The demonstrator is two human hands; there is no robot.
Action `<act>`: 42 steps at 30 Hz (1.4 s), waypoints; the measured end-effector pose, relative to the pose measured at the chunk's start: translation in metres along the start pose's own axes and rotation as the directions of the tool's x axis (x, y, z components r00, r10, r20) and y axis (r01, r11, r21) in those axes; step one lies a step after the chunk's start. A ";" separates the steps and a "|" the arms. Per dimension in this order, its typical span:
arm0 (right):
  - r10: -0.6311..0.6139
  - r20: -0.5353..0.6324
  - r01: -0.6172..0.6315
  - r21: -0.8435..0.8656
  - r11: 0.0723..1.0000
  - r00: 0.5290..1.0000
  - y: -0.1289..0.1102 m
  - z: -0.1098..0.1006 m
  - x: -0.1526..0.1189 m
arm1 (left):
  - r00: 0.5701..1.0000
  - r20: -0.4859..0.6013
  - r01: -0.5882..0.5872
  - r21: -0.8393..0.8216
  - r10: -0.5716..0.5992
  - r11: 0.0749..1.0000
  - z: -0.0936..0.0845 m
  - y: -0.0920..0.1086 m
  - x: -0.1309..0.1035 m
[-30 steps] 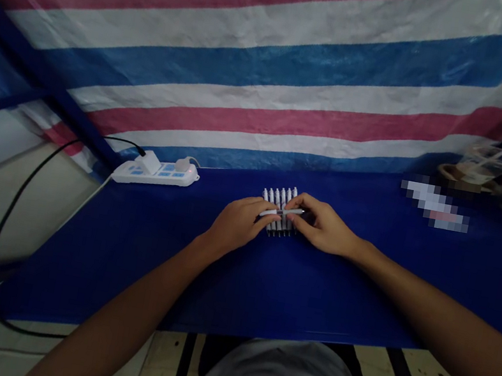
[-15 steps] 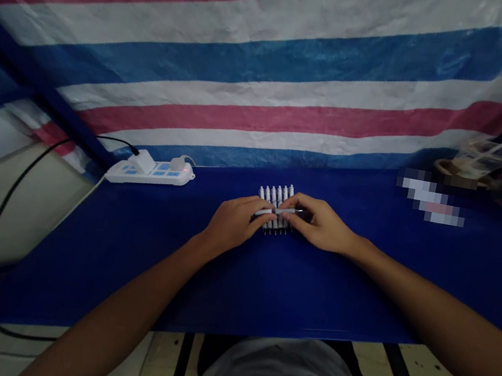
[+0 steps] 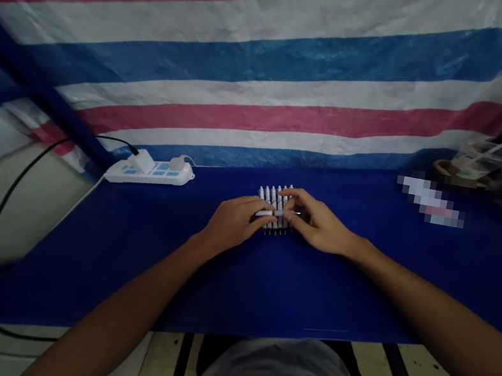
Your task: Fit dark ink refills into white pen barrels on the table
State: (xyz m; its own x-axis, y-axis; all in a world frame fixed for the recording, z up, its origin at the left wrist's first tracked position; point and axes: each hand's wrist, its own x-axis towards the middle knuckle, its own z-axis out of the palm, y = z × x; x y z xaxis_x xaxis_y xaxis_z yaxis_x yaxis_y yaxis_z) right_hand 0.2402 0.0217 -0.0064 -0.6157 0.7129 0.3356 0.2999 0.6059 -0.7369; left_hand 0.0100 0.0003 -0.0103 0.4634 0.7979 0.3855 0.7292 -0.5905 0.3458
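Several white pens point(image 3: 274, 193) lie side by side in a row on the blue table point(image 3: 235, 276), their dark tips toward me. Crosswise above the row is one more white pen point(image 3: 264, 213), held level. My left hand point(image 3: 238, 218) is closed on its left end, thumb and fingers pinching the barrel. My right hand point(image 3: 317, 222) pinches the pen near its right end with thumb and a bent finger, while the index finger reaches out over the row. Both hands partly cover the pens beneath.
A white power strip point(image 3: 151, 172) with plugs and cables lies at the table's back left. At the back right are a blurred-out item point(image 3: 431, 200) and a clear plastic container point(image 3: 484, 158). A striped tarp point(image 3: 272, 68) hangs behind the table.
My right index finger has lifted off the pen and stretched further left over the row. The left hand and the crosswise pen have stayed nearly in place.
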 end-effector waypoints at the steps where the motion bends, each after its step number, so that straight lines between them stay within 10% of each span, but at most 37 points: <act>1: -0.003 -0.006 0.003 -0.007 1.000 1.000 0.000 0.000 0.000 | 1.000 -0.004 0.001 -0.004 -0.001 1.000 0.000 0.000 0.000; 34: 0.054 0.067 -0.058 0.055 0.997 0.996 -0.006 -0.004 0.003 | 0.997 -0.052 0.047 -0.131 -0.054 0.990 -0.008 -0.002 0.004; 38: 0.069 -0.009 -0.067 0.151 0.986 0.998 -0.003 -0.004 0.003 | 0.952 -0.050 0.248 -0.453 -0.302 0.856 -0.015 -0.011 0.009; 42: 0.077 0.037 -0.083 0.180 0.980 0.996 0.000 -0.001 0.003 | 0.861 -0.037 0.266 -0.817 -0.508 0.511 -0.009 -0.016 0.013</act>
State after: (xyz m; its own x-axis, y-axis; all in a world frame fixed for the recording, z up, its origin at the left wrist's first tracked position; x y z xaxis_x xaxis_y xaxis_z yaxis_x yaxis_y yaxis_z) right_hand 0.2389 0.0241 -0.0049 -0.6171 0.7441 0.2560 0.2138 0.4716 -0.8555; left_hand -0.0004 0.0190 -0.0033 0.0099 0.9821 0.1880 0.0847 -0.1881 0.9785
